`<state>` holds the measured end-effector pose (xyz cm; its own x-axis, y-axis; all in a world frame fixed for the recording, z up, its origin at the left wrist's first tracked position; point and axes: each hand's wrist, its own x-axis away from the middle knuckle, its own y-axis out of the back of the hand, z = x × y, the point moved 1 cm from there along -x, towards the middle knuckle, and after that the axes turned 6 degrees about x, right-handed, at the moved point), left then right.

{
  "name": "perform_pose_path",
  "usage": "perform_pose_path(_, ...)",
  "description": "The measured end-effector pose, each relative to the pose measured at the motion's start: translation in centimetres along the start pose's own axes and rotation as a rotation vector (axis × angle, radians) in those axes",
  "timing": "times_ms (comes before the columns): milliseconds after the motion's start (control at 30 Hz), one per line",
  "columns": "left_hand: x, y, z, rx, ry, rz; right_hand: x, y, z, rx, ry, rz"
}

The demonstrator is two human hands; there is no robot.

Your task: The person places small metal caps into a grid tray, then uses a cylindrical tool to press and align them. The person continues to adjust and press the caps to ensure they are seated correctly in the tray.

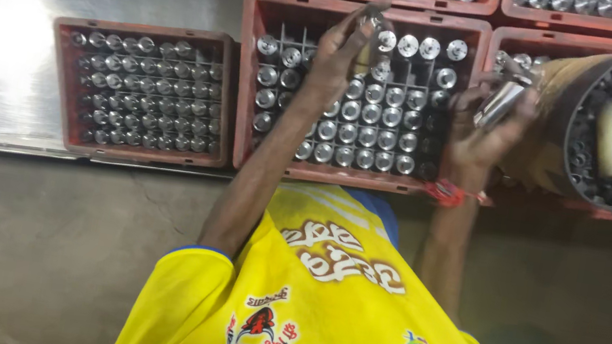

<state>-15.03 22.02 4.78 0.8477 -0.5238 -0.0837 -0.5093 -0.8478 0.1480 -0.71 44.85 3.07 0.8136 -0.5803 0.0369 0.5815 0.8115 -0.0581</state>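
Yellow shirt (318,305) below; left hand (340,59) pinches a metal part (372,20) over the middle crate (243,80). Right hand (484,131) clasps several cylinders (499,104) beside the bucket (567,123). Best lowered upright, squarely into an empty cell.

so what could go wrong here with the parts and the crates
1. The right hand clutches several metal cylinders at once; one could slip and fall to the floor.
2. The left hand reaches across the middle red crate, so the forearm could knock parts already standing in its slots.
3. The dark bucket of parts lies tilted on the crate edge; it might roll or spill.
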Motion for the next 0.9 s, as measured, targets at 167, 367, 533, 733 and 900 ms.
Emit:
perform_pose_path(167, -0.2, -3.8, 2.5, -0.319, 0.058, 0.141, -1.7, -3.6, -0.1, 0.687, 0.254, 0.209)
perform_pose_path(367, -0.3, -4.7, 2.4, -0.449, -0.293, 0.104, -1.2, -4.8, 0.4, 0.987, 0.543, 0.335)
perform_pose_path(533, -0.4, -4.0, 3.1, -0.399, -0.157, 0.151, -0.6, -3.8, -1.7, 1.014, 0.412, 0.093)
perform_pose_path(733, 0.5, -4.5, 3.3, -0.498, -0.262, 0.146, -1.1, -3.6, -3.6, 1.346, 0.403, 0.033)
perform_pose_path(900, 1.6, -0.8, 3.4, -0.638, -0.383, -0.022, -2.1, -3.5, -3.7, 1.368, 0.229, 0.107)
